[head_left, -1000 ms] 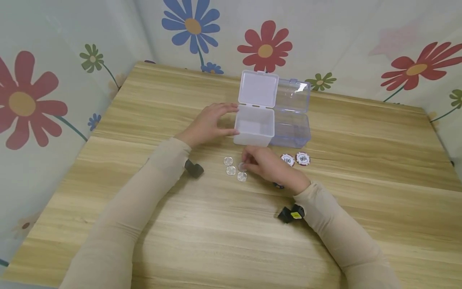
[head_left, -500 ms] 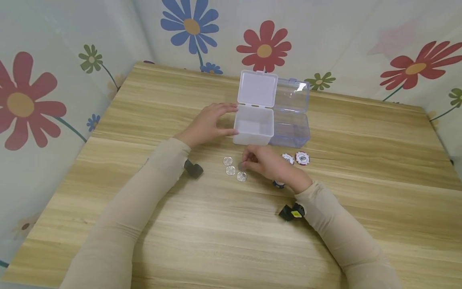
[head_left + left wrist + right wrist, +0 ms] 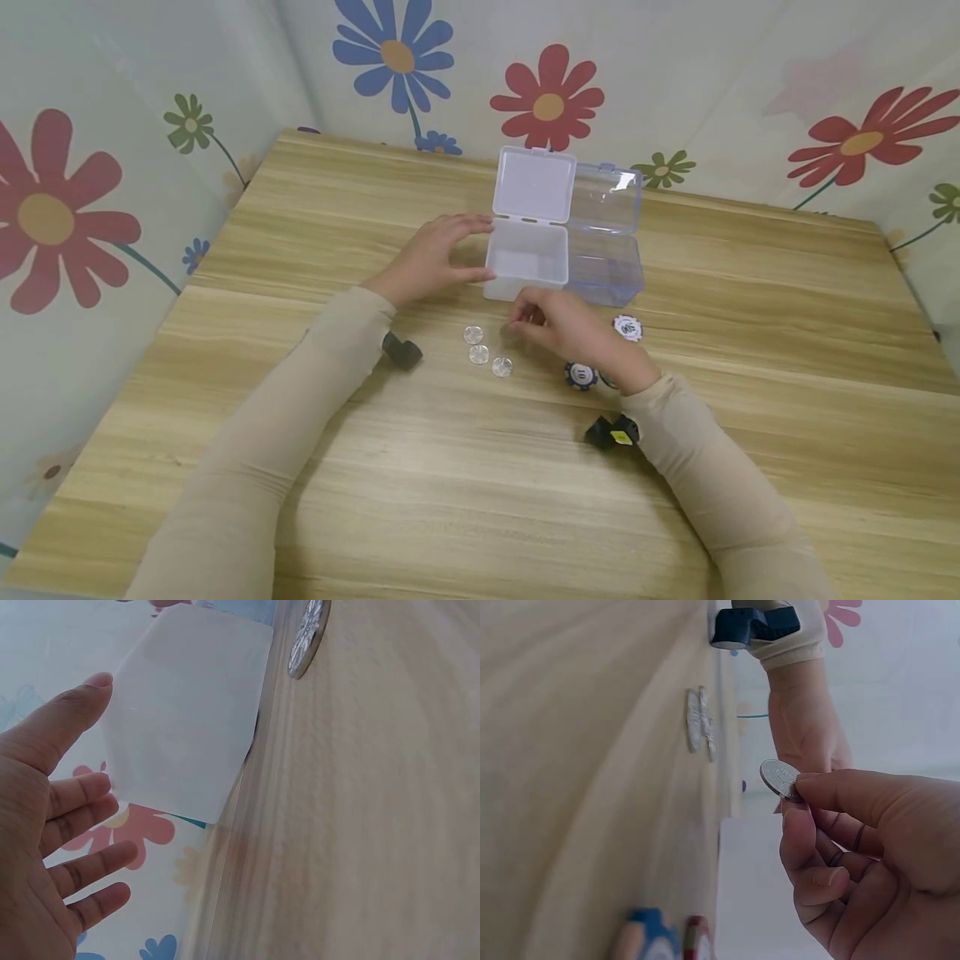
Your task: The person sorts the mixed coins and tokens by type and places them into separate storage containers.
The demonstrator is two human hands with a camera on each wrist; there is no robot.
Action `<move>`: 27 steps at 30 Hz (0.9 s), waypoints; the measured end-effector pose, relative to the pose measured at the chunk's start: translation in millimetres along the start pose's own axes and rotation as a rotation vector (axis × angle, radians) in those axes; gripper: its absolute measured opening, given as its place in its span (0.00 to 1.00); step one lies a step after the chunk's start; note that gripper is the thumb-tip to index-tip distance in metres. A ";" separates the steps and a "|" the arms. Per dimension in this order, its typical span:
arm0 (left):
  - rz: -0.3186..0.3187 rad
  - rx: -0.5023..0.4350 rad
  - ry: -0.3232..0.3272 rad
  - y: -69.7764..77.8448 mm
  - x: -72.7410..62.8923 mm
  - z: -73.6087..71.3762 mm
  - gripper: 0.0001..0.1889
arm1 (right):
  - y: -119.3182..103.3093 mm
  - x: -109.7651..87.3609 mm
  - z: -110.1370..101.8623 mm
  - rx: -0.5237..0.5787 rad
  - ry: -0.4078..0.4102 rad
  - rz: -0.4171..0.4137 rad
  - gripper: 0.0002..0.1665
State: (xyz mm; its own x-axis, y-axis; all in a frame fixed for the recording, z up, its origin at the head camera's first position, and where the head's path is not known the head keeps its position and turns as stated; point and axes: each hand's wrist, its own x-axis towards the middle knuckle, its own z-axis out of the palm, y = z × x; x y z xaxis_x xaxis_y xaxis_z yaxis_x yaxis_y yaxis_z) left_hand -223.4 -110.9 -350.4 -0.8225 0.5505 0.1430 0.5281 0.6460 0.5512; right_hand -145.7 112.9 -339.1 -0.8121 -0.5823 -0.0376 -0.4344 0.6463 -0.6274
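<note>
My right hand (image 3: pixel 572 332) pinches a silver coin (image 3: pixel 780 780) between thumb and forefinger, raised off the table just in front of a white plastic box (image 3: pixel 517 289). The box stands with its lid (image 3: pixel 533 185) tipped back. Against its left side rest the fingertips of my left hand (image 3: pixel 431 260), thumb near the front corner and fingers spread in the left wrist view. Three more silver coins lie flat on the wood: one at the back (image 3: pixel 473 335), a middle coin (image 3: pixel 478 355) and a front coin (image 3: pixel 502 367).
Right of the white box stands a clear bluish box (image 3: pixel 607 293), its lid (image 3: pixel 606 200) also raised. A maroon-edged 500 chip (image 3: pixel 627 327) and a blue 10 chip (image 3: pixel 581 377) lie around my right hand; another chip is partly hidden under the wrist. A flowered wall backs the table.
My right hand has lifted one coin off the table from among the others and moved slightly up and right. The blue chip is more exposed. My left hand stays put on the box.
</note>
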 end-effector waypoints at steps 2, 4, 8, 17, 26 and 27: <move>-0.002 0.000 -0.002 0.3 -0.3 -0.3 0.37 | -1.7 0.2 -3.9 -0.003 0.007 0.009 0.04; -0.003 0.001 -0.004 0.0 -0.4 -0.1 0.37 | -2.7 0.7 -7.2 -0.003 0.004 0.026 0.04; -0.001 -0.001 -0.004 0.3 -0.7 -0.2 0.37 | -3.1 2.0 -11.7 0.006 -0.012 0.049 0.05; 0.002 0.001 0.004 0.4 -0.2 -0.3 0.36 | -3.3 3.5 -20.5 -0.029 0.016 0.035 0.04; 0.001 -0.004 0.006 0.1 -0.3 0.3 0.36 | -2.1 10.3 -32.6 -0.038 0.058 0.034 0.04; 0.000 -0.005 0.004 0.0 -0.2 0.6 0.36 | -2.2 11.2 -33.9 -0.038 0.061 0.037 0.04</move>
State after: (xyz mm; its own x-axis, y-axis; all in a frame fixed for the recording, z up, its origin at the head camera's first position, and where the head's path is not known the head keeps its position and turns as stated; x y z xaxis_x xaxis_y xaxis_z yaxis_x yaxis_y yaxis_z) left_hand -223.1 -110.7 -351.0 -0.8236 0.5479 0.1463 0.5268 0.6435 0.5554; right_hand -167.1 121.7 -311.7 -0.8495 -0.5274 -0.0118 -0.4173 0.6856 -0.5964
